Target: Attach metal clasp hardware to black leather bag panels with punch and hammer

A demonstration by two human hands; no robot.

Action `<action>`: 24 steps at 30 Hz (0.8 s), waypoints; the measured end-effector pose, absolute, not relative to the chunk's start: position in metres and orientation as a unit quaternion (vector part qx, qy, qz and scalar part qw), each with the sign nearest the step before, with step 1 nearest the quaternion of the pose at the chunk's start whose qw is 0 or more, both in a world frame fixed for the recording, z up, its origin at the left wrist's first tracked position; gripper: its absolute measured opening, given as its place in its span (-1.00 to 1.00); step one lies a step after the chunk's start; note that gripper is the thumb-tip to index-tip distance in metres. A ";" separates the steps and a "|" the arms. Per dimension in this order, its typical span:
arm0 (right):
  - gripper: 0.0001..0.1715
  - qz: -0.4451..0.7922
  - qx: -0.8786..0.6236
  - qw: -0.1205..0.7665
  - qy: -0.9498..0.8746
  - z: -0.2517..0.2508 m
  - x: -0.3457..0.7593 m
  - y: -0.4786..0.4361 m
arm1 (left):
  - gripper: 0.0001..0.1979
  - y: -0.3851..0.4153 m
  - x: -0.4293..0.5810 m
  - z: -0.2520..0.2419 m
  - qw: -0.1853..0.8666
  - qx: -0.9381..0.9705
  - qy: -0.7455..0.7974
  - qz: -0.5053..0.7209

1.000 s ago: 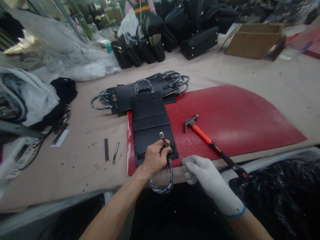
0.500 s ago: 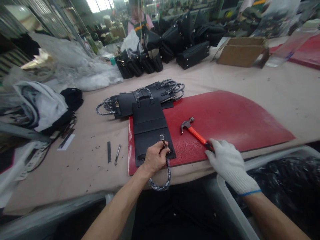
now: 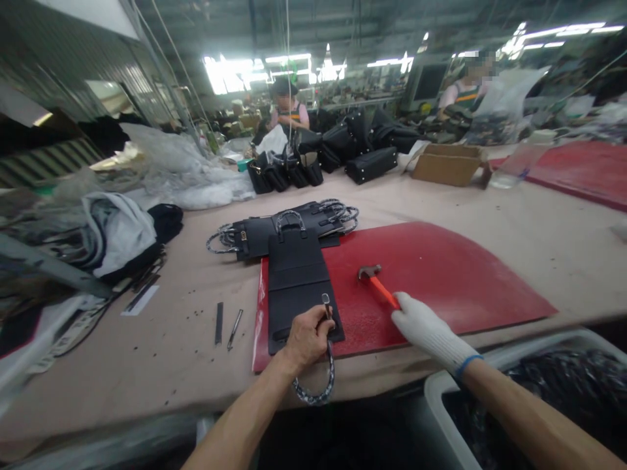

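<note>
Bare left hand (image 3: pixel 307 336) has its grip around a slim metal punch (image 3: pixel 326 305) at flat black leather-look panel (image 3: pixel 298 275), white-gloved right hand (image 3: pixel 425 328) grasping orange-handled claw hammer (image 3: pixel 384 292) over red mat (image 3: pixel 441 274).

L hand (image 3: pixel 306 336), bare, grips metal punch (image 3: pixel 326 305) near corner of blk panel (image 3: pixel 298 264); punch tip's hidden, prob. on the panel. Wrapped handle loop (image 3: pixel 316 397) sticks out twd edge of table (image 3: pixel 191 369). Panel lies partly on red mat (image 3: pixel 455 274). R hand (image 3: pixel 424 326), gloved, holds hammer (image 3: pixel 383 290) by its orange handle. Dk strip (image 3: pixel 219 323) & thin metal tool (image 3: pixel 236 329) side by side, L of mat. Blk bags (image 3: pixel 371 166) + carton (image 3: pixel 445 166) at back.
</note>
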State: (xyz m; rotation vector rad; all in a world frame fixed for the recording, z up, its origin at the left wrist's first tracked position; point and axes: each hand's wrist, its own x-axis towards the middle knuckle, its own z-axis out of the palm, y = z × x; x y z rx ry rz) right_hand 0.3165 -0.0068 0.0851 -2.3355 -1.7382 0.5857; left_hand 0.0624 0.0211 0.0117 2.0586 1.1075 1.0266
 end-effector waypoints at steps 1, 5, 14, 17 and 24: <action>-0.71 0.216 -0.777 0.110 -0.581 0.097 0.314 -0.011 | -0.82 0.021 0.063 0.011 0.293 0.772 0.413 0.385; -0.59 0.378 -0.672 0.353 -0.530 0.149 0.298 -0.038 | -0.82 0.022 0.064 0.010 0.310 0.765 0.413 0.385; -0.68 0.104 -0.634 0.188 -0.743 0.180 0.283 -0.061 | -0.84 0.023 0.065 0.006 0.296 0.769 0.419 0.382; -0.68 0.077 -0.631 0.272 -0.722 0.194 0.282 -0.064 | -0.84 0.023 0.065 0.006 0.293 0.771 0.416 0.383; -0.73 0.013 -0.617 0.169 -0.768 0.180 0.293 -0.061 | -0.83 0.023 0.064 0.003 0.290 0.776 0.417 0.373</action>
